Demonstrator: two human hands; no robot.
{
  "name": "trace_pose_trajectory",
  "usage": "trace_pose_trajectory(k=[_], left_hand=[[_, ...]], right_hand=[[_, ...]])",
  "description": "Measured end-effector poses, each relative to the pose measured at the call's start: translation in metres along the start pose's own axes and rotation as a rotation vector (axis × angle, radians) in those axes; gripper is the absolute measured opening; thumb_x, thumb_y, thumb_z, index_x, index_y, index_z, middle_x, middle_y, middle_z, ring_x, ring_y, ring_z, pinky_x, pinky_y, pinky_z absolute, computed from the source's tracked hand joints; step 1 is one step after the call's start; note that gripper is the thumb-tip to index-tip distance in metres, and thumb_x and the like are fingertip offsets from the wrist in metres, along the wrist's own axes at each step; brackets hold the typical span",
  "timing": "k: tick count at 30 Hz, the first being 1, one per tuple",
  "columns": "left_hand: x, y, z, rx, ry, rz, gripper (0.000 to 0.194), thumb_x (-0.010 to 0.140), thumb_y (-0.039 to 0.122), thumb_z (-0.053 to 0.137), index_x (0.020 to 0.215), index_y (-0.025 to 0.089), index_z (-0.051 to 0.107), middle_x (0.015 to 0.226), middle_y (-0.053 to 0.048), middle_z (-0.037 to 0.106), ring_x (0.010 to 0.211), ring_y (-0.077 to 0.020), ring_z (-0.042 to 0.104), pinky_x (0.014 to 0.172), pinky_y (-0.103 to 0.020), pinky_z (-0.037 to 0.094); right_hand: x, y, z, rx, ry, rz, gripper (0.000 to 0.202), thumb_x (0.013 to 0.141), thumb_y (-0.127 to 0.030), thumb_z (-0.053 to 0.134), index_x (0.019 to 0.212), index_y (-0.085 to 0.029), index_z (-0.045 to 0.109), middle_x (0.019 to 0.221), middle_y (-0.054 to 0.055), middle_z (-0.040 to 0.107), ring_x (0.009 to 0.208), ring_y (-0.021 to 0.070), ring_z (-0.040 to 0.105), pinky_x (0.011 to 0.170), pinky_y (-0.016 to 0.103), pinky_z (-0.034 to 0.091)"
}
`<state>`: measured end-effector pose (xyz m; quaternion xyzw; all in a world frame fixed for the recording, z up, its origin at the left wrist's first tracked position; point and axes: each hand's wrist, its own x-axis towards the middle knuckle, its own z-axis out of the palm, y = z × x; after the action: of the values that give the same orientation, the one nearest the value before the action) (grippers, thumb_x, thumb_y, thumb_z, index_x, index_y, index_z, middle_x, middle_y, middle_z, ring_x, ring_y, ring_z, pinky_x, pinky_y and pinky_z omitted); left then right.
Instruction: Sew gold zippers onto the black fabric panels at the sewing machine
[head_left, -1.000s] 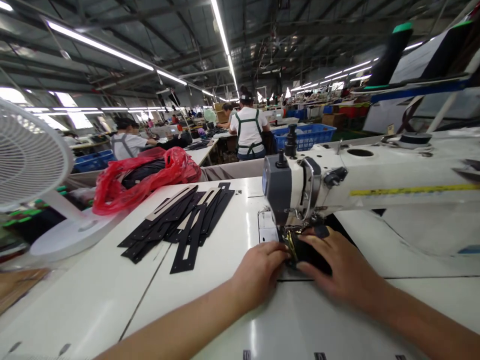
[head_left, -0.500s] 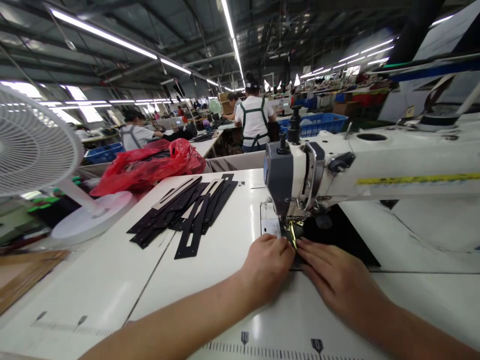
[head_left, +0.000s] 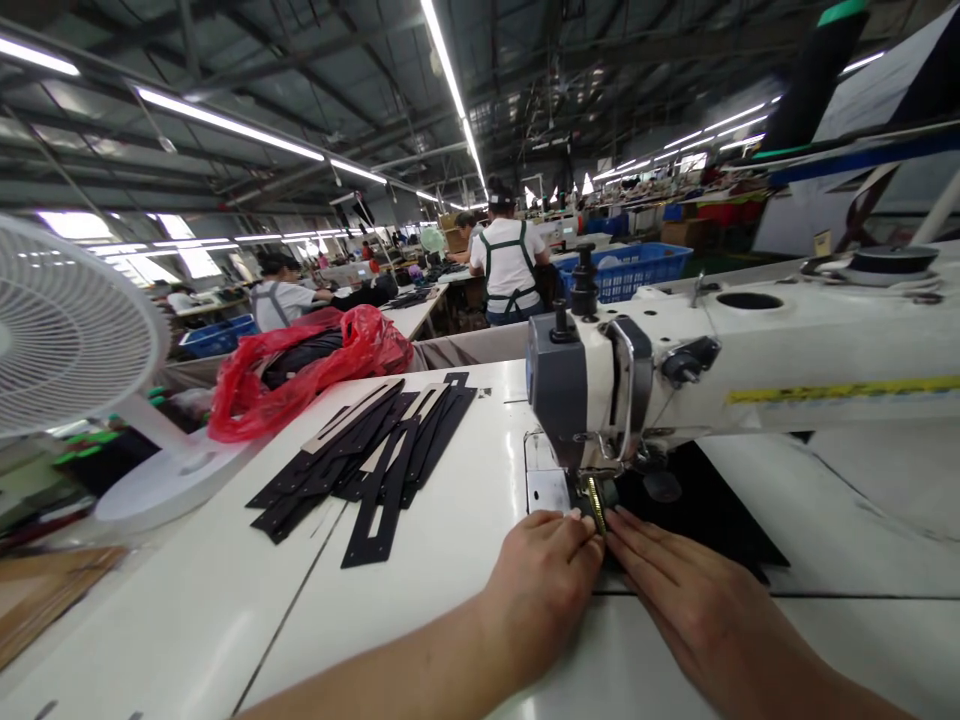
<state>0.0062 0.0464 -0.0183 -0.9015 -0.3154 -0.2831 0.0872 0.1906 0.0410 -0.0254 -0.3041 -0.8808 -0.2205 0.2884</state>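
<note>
A zipper (head_left: 597, 503) with gold teeth runs under the presser foot of a white and grey sewing machine (head_left: 559, 390). Black fabric (head_left: 694, 505) lies flat on the machine bed to the right of it. My left hand (head_left: 544, 580) is closed at the zipper's left side, fingers curled and pinching its edge near the needle area; the fingertips are partly hidden. On the other side, my right hand (head_left: 697, 590) lies with fingers stretched out together, pressing on the black fabric close beside the teeth.
Slotted black strips (head_left: 375, 470) lie in a loose pile on the white table (head_left: 300, 620) to the left. Behind them sits a red plastic bag (head_left: 322, 360). A white fan (head_left: 75, 330) stands far left. Co-workers (head_left: 510, 250) and a blue crate (head_left: 630, 268) are beyond the table.
The view has tilted up, so the table and machine appear lower. Both hands keep their places beside the zipper, and the left fingers are still closed.
</note>
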Motion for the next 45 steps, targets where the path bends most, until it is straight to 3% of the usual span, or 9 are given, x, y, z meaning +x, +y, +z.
trace_pose_trajectory(k=[10,17,21,29,35,45], left_hand=[[0.009,-0.014,0.006,-0.022,-0.055,-0.006,0.025,0.092,0.012,0.035,0.095,0.008,0.06,0.076,-0.009,0.062,0.072,-0.02,0.06,0.072,-0.036,0.055],[-0.006,-0.009,0.004,-0.098,0.03,-0.225,0.02,0.088,0.019,0.048,0.104,0.014,0.059,0.109,-0.013,0.062,0.102,-0.0245,0.059,0.09,-0.043,0.048],[-0.008,-0.014,0.005,-0.074,0.0,-0.14,0.018,0.089,0.014,0.046,0.094,0.016,0.063,0.099,-0.008,0.067,0.098,-0.0199,0.062,0.097,-0.043,0.043],[-0.002,-0.025,0.006,0.014,-0.051,-0.016,0.02,0.091,0.014,0.042,0.097,0.013,0.061,0.102,-0.01,0.067,0.101,-0.019,0.061,0.1,-0.04,0.039],[0.005,-0.031,0.008,0.047,-0.101,-0.018,0.015,0.09,0.016,0.046,0.093,0.014,0.061,0.096,-0.008,0.067,0.099,-0.0188,0.061,0.097,-0.038,0.041],[0.007,-0.037,0.012,0.041,-0.07,-0.039,0.011,0.089,0.016,0.05,0.087,0.015,0.061,0.095,-0.005,0.067,0.096,-0.0176,0.061,0.095,-0.035,0.04]], right_hand=[[0.005,0.01,0.013,0.067,-0.064,0.055,0.042,0.076,0.003,0.035,0.102,-0.007,0.066,0.108,0.014,0.064,0.093,0.0201,0.064,0.081,0.032,0.054],[0.002,0.013,0.009,0.163,-0.082,0.155,0.032,0.084,-0.008,0.042,0.108,-0.009,0.063,0.112,0.015,0.063,0.101,0.0217,0.061,0.087,0.035,0.052],[-0.004,0.015,0.014,0.117,-0.073,0.089,0.037,0.083,-0.002,0.036,0.103,-0.009,0.066,0.112,0.015,0.062,0.099,0.0222,0.062,0.084,0.036,0.053],[0.005,0.019,0.015,0.082,-0.07,0.061,0.035,0.084,-0.001,0.034,0.101,-0.005,0.065,0.105,0.016,0.065,0.093,0.0217,0.064,0.081,0.033,0.055],[0.011,0.026,0.018,0.109,-0.11,0.075,0.033,0.084,-0.002,0.037,0.1,-0.009,0.065,0.102,0.014,0.067,0.089,0.0199,0.065,0.078,0.031,0.056],[0.011,0.031,0.021,0.131,-0.128,0.1,0.032,0.085,-0.004,0.037,0.099,-0.013,0.065,0.098,0.011,0.068,0.085,0.0197,0.066,0.07,0.029,0.057]])
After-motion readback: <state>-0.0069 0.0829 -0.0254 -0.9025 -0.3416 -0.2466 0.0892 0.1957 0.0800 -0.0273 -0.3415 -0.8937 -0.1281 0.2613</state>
